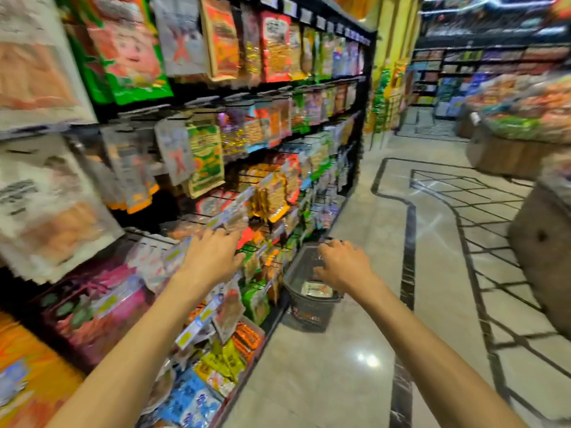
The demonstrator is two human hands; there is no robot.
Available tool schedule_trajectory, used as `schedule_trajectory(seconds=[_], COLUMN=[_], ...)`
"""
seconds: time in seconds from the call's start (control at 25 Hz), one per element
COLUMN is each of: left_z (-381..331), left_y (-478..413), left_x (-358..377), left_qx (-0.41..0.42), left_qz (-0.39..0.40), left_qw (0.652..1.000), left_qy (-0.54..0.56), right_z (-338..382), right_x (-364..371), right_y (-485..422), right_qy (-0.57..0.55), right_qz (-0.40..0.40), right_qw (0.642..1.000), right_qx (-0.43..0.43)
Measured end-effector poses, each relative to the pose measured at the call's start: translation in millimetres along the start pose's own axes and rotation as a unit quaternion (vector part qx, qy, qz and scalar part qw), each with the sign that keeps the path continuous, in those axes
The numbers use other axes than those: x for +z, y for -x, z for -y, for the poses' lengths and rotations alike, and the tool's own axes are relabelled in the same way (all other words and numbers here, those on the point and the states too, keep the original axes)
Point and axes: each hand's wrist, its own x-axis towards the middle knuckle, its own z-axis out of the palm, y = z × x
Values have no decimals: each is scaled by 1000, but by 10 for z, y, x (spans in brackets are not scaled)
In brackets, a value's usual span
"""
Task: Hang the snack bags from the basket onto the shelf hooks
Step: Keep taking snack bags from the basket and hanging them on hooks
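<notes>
A dark plastic basket (295,274) stands on the floor by the foot of the shelf, with a pale snack bag (316,289) lying inside it. My right hand (343,262) reaches over the basket's opening with its fingers loosely curled, and I see nothing in them. My left hand (213,256) stretches toward the hanging snack bags (272,199) on the shelf hooks, fingers spread, holding nothing. The frame is blurred by motion.
The tall black shelf (367,72) full of hanging bags runs along the left. Tiled floor (355,350) stretches ahead on the right. Round wooden display bins (543,242) of packaged goods stand at the right edge.
</notes>
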Motion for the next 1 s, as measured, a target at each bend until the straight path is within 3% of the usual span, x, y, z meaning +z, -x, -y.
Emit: schedule_trajectory(seconds=[0.4,0.64,1.0], left_z=[-1320,-1988,-2823], left_y=[-1600,-2987,-4549], left_x=[266,326,619], left_qx=[94,93,89], left_qz=[52,33,73], left_qw=[994,994,993], left_qy=[29,44,34], right_z=[-1565,-2632,-3918], right_x=[242,190,392], right_y=[-712,-1751,-3033], right_qy=[-3,18,14], right_qz=[26,31,49], right_qw=[996,994,993], right_qx=[84,106,104])
